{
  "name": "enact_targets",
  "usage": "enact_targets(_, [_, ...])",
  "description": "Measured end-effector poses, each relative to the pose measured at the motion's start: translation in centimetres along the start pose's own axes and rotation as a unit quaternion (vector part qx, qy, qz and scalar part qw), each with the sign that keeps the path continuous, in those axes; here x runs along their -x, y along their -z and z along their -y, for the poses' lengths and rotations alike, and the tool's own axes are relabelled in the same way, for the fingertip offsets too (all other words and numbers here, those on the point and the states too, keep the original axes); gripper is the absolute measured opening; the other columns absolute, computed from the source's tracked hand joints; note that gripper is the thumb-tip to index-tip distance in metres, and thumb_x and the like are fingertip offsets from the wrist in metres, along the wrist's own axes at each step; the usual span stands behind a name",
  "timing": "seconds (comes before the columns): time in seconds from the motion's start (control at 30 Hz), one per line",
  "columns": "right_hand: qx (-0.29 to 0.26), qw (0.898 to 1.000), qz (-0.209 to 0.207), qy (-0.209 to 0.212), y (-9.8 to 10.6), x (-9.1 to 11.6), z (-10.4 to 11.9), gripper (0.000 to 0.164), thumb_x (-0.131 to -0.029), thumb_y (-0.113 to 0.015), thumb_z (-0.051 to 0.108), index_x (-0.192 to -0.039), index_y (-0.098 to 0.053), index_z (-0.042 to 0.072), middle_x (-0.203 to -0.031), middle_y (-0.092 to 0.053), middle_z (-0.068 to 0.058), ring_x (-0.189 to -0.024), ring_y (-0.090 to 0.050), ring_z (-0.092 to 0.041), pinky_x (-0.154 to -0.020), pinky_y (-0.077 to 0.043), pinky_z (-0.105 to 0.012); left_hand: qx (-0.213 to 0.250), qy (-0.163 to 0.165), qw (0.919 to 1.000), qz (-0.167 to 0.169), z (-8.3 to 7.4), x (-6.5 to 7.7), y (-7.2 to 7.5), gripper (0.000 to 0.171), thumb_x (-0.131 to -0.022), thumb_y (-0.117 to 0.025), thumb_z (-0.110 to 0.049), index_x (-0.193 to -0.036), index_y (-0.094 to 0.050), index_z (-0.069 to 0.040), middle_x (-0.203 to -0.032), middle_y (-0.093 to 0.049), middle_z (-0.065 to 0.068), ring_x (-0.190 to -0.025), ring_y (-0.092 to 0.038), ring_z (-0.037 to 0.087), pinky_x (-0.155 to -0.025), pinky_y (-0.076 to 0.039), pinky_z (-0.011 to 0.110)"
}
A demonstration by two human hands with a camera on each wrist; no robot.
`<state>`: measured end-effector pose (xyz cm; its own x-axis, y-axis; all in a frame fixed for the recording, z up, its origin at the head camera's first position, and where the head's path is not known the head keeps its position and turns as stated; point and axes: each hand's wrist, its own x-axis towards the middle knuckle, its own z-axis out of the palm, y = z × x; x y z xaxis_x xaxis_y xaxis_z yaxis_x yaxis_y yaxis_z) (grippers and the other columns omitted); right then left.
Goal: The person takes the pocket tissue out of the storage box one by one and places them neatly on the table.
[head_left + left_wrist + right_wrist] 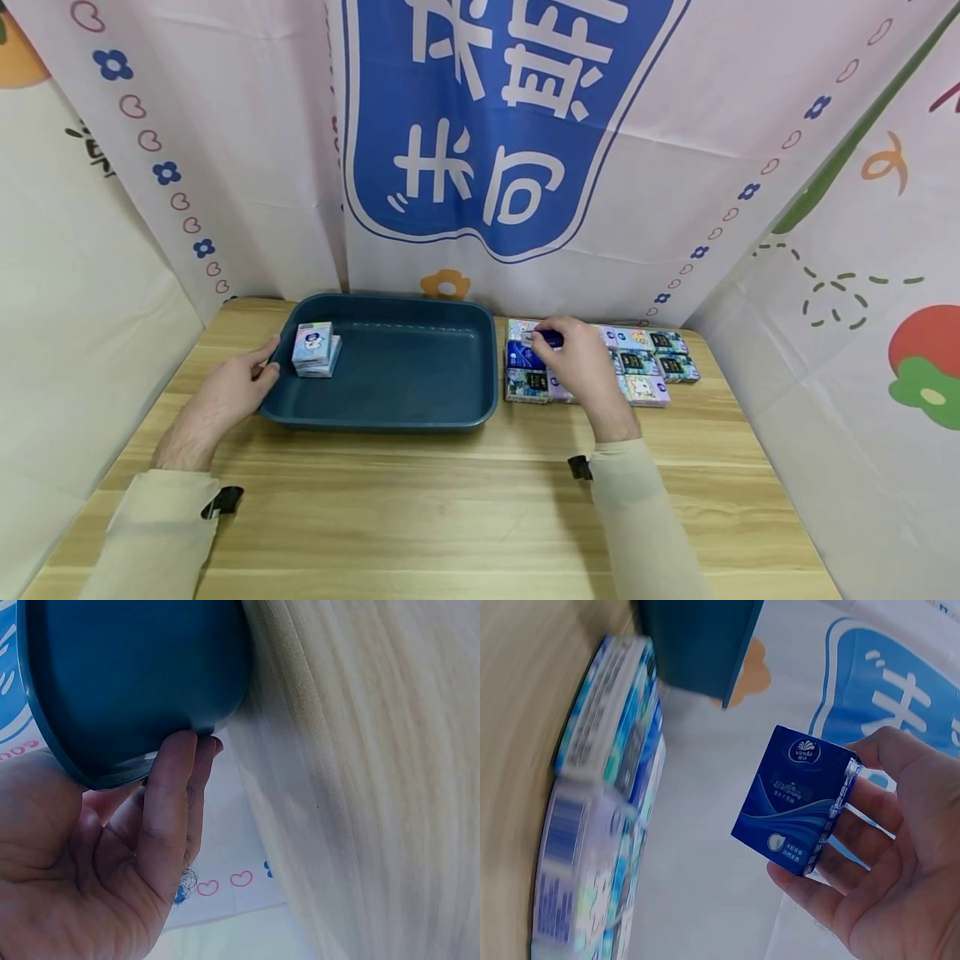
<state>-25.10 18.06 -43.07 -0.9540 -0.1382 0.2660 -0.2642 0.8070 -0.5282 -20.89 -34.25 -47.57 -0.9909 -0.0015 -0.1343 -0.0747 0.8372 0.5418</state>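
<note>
A dark blue pack of tissues [791,799] marked Vinda is pinched between the thumb and fingers of my right hand [581,362]. The hand is above the left part of several tissue packs [645,390] laid in close rows on the table. At the left end of the blue-green tray [412,367], my left hand [225,392] grips the rim, its fingers against the outer wall in the left wrist view. Inside the tray, near its left wall, stands a small stack of light blue tissue packs [311,343].
The wooden table [420,508] reaches back to a printed cloth [262,150] hanging right behind the tray and packs. Cloth also hangs at both sides. The tray's right wall stands close to the rows of packs.
</note>
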Motion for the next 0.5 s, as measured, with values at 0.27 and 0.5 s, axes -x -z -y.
enact_targets(0.27, [-0.004,0.999,-0.004,-0.048,1.8,0.5,-2.8,0.034,-0.115,-0.073,0.03,-0.137,-0.085,0.007,-0.142,-0.084,-0.018,-0.123,-0.083,-0.042,-0.109,-0.067,-0.061,-0.004,-0.003,1.0,-0.006,0.1,0.0,0.0,0.064,-0.126,-0.046,-0.025,-0.182,-0.028,0.002,-0.161,-0.054,0.052,-0.104,-0.071,0.045,-0.074,-0.05,0.039])
enact_targets(0.5, [0.008,0.997,-0.021,-0.069,3.3,1.2,-5.6,0.034,-0.116,-0.071,0.027,-0.136,-0.084,0.004,-0.139,-0.084,-0.024,-0.12,-0.081,-0.045,-0.107,-0.067,-0.064,-0.001,0.001,1.0,-0.004,0.1,0.1,-0.1,0.064,-0.127,-0.044,-0.026,-0.182,-0.026,0.001,-0.156,-0.059,0.052,-0.091,-0.07,0.036,-0.069,-0.048,0.039])
